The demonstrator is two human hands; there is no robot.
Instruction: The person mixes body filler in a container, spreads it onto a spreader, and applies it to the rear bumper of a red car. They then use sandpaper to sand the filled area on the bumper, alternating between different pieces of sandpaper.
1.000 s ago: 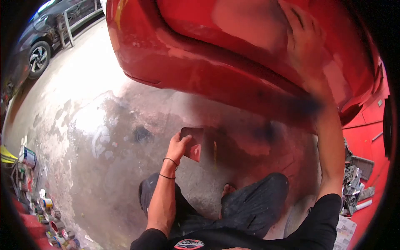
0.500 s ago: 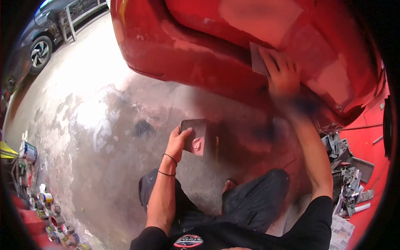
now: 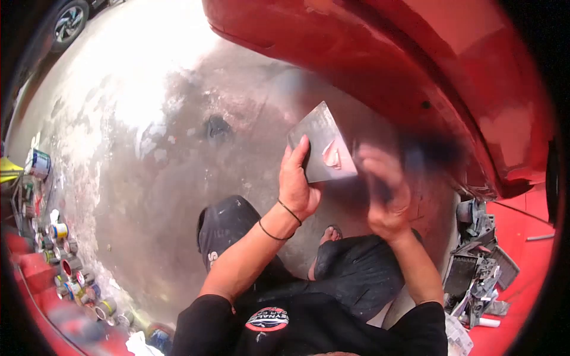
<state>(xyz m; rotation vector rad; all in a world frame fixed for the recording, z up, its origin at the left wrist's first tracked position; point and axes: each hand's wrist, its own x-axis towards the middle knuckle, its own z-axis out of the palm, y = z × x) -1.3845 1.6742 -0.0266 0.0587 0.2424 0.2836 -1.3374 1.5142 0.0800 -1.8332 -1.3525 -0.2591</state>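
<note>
My left hand grips a flat grey plate by its near left edge, thumb on top. A small mound of pink body filler lies on the plate's right part. Just right of the plate is my right hand, smeared by motion, its fingers bent around a thin putty spreader that is mostly hidden and blurred. Above and to the right curves the red car body panel, with paler patches on its surface; neither hand touches it.
Several paint cans line the floor at the left, below a larger can. A heap of dark plastic parts lies at the right. Another car's wheel shows at top left. My knees are bent below my hands.
My right hand has come down and left, off the red panel, to beside the plate. My left hand has raised and turned the plate. The view has tilted downward.
</note>
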